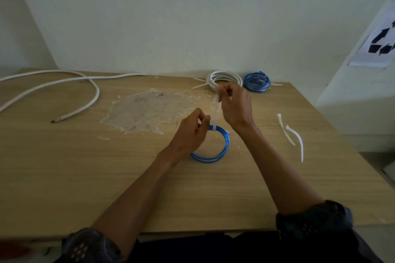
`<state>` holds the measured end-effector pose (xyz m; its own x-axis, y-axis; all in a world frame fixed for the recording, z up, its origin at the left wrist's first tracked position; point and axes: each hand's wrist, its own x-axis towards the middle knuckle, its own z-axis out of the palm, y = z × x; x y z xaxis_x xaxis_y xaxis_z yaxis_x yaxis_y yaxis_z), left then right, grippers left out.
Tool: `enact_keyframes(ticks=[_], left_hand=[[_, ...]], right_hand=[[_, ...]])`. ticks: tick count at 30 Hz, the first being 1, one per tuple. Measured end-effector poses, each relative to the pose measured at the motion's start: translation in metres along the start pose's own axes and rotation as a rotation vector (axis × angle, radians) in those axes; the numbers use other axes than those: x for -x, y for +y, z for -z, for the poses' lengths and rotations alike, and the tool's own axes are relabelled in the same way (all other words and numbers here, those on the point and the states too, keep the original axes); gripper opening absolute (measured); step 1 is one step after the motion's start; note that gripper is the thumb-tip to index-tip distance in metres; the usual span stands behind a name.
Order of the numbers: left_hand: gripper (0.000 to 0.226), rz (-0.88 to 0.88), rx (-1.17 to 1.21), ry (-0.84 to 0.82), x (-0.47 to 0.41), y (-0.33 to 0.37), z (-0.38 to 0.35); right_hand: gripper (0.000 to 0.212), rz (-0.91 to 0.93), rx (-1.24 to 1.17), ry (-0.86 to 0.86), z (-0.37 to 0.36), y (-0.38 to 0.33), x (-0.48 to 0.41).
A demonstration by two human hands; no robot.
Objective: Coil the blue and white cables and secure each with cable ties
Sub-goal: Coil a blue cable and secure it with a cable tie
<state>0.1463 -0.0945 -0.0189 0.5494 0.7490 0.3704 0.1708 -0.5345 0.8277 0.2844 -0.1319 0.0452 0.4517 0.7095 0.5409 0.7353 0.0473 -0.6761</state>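
Observation:
A blue cable coil (222, 151) lies on the wooden table (85, 173) in front of me. My left hand (190, 132) grips the coil at its top left, where a white cable tie (215, 120) wraps round it. My right hand (236, 105) pinches the tie's free tail and holds it up above the coil. At the back of the table sit a tied white coil (224, 80) and a tied blue coil (256, 82). A long loose white cable (94, 96) snakes across the left side.
Two spare white cable ties (292, 134) lie on the table to the right of my hands. A rough patch of torn surface (149, 111) marks the table's middle. A white ledge with a printed sheet (380, 42) stands at the right, close to the table's edge.

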Motion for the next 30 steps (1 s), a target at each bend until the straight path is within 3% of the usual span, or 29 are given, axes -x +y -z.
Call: enact_keyframes(ticks=[3,6,13,17,21,24,30], left_hand=[[0.025,0.053,-0.035,0.125,-0.007,-0.006,0.001],[0.022,0.120,0.006,0.155,-0.008,-0.016,0.003],[0.029,0.159,0.238,0.012,0.001,0.002,0.002],[0.034,0.021,0.118,-0.030,0.004,0.007,-0.003],[0.034,-0.003,0.099,-0.050,0.005,0.007,-0.003],[0.034,-0.001,0.031,-0.086,0.009,0.007,-0.007],[0.031,0.079,0.032,-0.006,-0.003,0.000,-0.004]], right_hand=[[0.023,0.314,0.125,0.147,0.009,-0.025,0.026],[0.012,0.440,0.098,0.151,0.004,-0.024,0.056],[0.030,0.096,-0.149,0.065,-0.001,-0.011,0.004],[0.034,-0.066,0.025,-0.097,-0.016,0.016,-0.010],[0.045,-0.231,0.095,-0.270,-0.023,0.038,-0.007],[0.041,-0.181,0.038,-0.186,-0.015,0.026,-0.006],[0.031,0.098,-0.094,0.026,0.014,-0.027,0.010]])
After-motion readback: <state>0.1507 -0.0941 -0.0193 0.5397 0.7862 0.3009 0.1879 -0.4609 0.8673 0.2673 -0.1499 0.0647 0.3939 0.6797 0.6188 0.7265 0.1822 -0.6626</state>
